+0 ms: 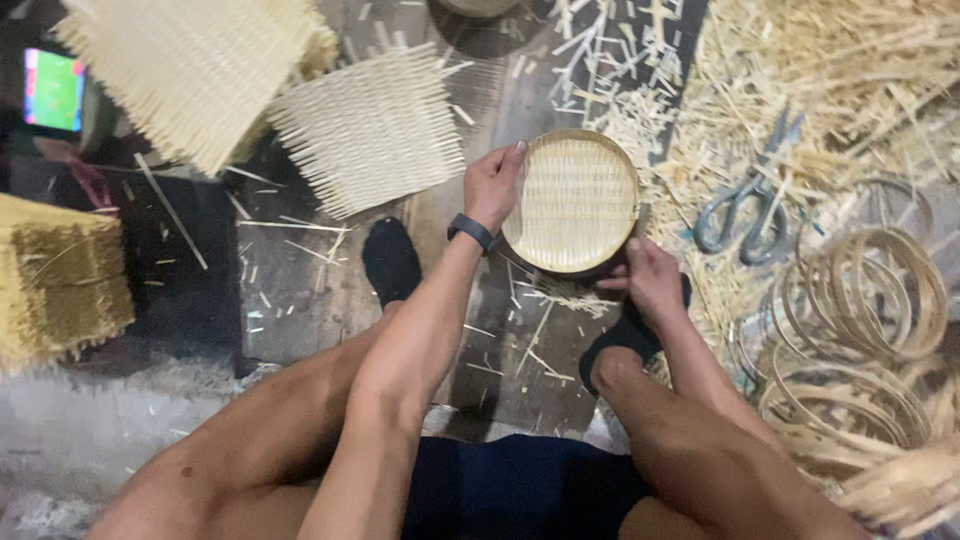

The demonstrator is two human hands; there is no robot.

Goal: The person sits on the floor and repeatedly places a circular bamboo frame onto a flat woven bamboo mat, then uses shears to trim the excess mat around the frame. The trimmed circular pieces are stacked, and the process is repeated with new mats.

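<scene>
Pale woven bamboo round tray (575, 200), left hand (492, 185) and right hand (650, 280) grips clamped on its smooth rim, steel scissors (745, 205) nearby

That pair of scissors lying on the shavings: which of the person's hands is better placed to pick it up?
The right hand, probably. It grips the lower right rim of the round woven tray, on the same side as the scissors. The left hand holds the tray's far left edge, so it would have to cross over.
</scene>
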